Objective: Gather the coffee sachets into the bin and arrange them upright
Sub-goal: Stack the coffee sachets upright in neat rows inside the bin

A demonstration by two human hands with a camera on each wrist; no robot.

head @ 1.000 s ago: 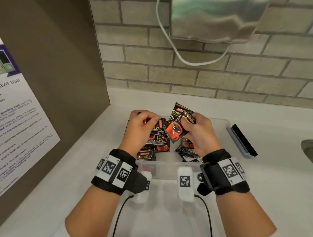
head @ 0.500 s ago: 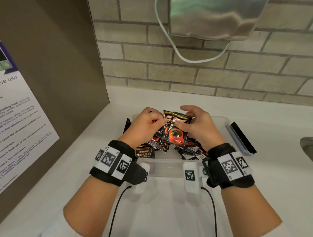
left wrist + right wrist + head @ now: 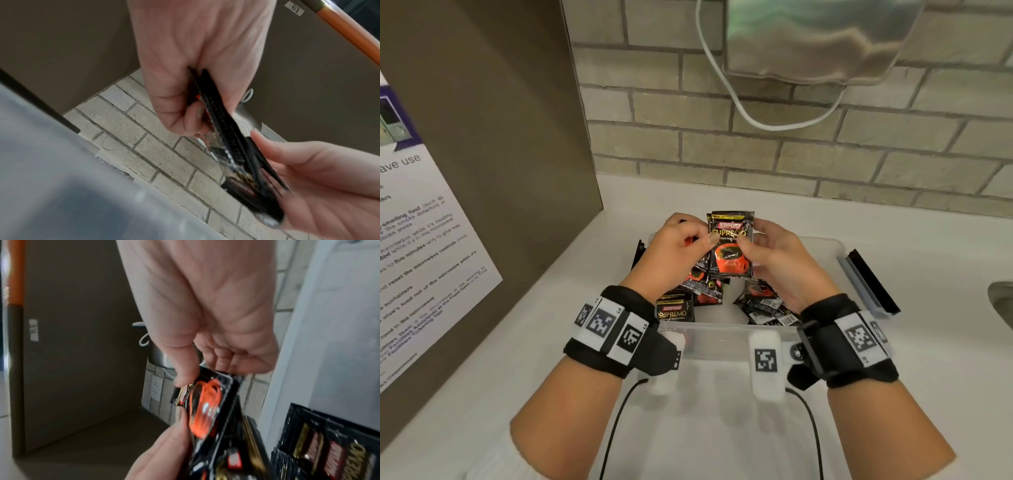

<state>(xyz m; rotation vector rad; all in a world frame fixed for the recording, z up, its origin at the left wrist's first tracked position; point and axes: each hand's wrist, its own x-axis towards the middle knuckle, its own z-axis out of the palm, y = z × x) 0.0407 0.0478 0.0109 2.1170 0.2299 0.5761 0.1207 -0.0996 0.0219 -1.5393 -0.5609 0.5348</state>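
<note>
Over the clear bin (image 3: 822, 248) on the white worktop (image 3: 928, 342), both hands hold a small stack of coffee sachets (image 3: 730, 247). A second ago the right hand (image 3: 779, 263) held its sachets tilted and apart from the left hand's; half a second ago the two lots met, still skewed. Now they stand squared together, upright, label facing the person, just above the loose sachets (image 3: 690, 301) in the bin.

The left hand (image 3: 674, 255) has fingers curled, thumb and forefinger pinching the stack's left edge; the left wrist view shows several sachets edge-on in that grip. The right hand pinches the right edge, thumb on the front face and fingers behind, as the right wrist view confirms.

I judge this the aligning step: the stack looks ready to be set down on end. Other sachets in the bin lie flat or slanted, some face down with barcodes (image 3: 770, 305) up, so most of the arranging remains. A black sachet (image 3: 637, 251) shows just outside the bin's left wall, apparently not yet gathered.
</note>
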